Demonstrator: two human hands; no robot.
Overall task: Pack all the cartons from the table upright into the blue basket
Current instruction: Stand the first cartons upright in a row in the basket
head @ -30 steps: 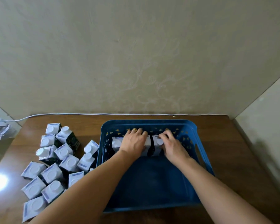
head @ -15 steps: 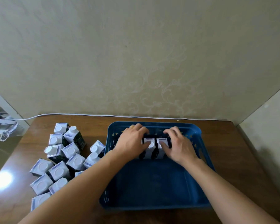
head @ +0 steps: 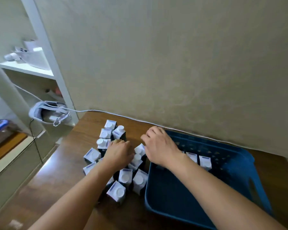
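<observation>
L hand [head: 119, 152] grip on a carton, cartons [head: 123, 175] clustered on worktop [head: 70, 171] at 9 o'clock of blue basket [head: 236, 171]. R hand [head: 160, 146] above cluster, grip loose, empty. Cable [head: 90, 110] along wall.

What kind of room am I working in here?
Probably a home room, not a warehouse: a brown wooden table against a patterned beige wall, with a white shelf unit holding household clutter at the left.

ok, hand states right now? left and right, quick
Left hand: down on the cartons on the table, fingers hidden; grip cannot be told.
Right hand: above the cartons beside the blue basket, fingers loosely curled, holding nothing.
</observation>
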